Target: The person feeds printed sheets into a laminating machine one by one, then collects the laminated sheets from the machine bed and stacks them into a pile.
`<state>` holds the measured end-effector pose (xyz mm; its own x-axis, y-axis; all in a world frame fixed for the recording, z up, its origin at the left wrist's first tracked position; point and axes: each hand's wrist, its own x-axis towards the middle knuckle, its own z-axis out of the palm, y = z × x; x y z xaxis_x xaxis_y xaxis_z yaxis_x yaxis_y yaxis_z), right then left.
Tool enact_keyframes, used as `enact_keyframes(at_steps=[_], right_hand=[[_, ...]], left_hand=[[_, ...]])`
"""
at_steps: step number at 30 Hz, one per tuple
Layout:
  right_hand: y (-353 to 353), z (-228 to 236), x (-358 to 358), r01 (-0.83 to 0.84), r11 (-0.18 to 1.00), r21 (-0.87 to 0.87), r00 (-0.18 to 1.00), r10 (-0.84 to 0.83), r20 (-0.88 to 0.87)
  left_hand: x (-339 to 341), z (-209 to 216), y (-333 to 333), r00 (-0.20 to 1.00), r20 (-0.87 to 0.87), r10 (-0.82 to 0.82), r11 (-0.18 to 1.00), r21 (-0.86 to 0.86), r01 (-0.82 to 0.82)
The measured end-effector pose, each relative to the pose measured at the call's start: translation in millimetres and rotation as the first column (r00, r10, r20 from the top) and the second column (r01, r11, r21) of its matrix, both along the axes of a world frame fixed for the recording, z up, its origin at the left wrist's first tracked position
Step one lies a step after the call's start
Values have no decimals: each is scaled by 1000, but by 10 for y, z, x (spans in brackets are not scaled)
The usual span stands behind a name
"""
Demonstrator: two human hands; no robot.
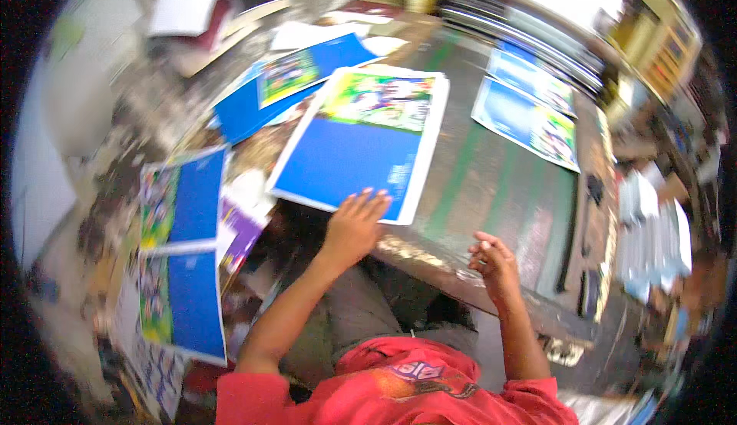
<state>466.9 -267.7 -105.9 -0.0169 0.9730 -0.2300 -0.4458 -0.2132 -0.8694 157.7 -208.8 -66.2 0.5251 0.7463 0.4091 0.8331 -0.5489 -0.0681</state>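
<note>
A stack of printed sheets [345, 160], blue with a colourful picture band at its far end, lies across the left part of the table, its near left corner at the edge. My left hand [357, 221] rests flat on its near end, fingers stretched forward. To the right, near the table's front edge, my right hand [495, 262] is raised with its fingers curled in, and nothing shows in them. At the right rear of the tabletop lie more printed sheets [526, 114] of the same blue design, apart from both hands.
The worn dark table [491, 195] has green stripes. Blue printed sheets [249, 106] overlap at its back left, and another two-panel sheet [184, 252] is on the left. A purple printed piece [242, 233] lies beside it. Stacked paper [656, 229] stands right, a slatted metal machine [522, 29] behind.
</note>
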Motion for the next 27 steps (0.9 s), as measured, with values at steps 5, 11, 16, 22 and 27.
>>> enact_keyframes(at_steps=[5,11,16,22,27], right_hand=[[-260,-16,42,86,989,-118,996,-84,25],[-106,148,91,-23,993,-118,998,30,56],[170,524,-74,-235,970,-56,972,236,8],[706,219,121,-31,986,-164,1000,31,1],[1392,-262,408,178,954,-242,921,-248,-301]], left_hand=[[-308,-13,-57,967,216,-137,985,135,109],[-78,145,-51,815,577,49,970,-223,100],[154,294,-180,869,470,-157,978,-50,204],[490,360,-176,959,266,-98,964,-212,157],[200,0,-53,972,233,-16,995,-91,39]])
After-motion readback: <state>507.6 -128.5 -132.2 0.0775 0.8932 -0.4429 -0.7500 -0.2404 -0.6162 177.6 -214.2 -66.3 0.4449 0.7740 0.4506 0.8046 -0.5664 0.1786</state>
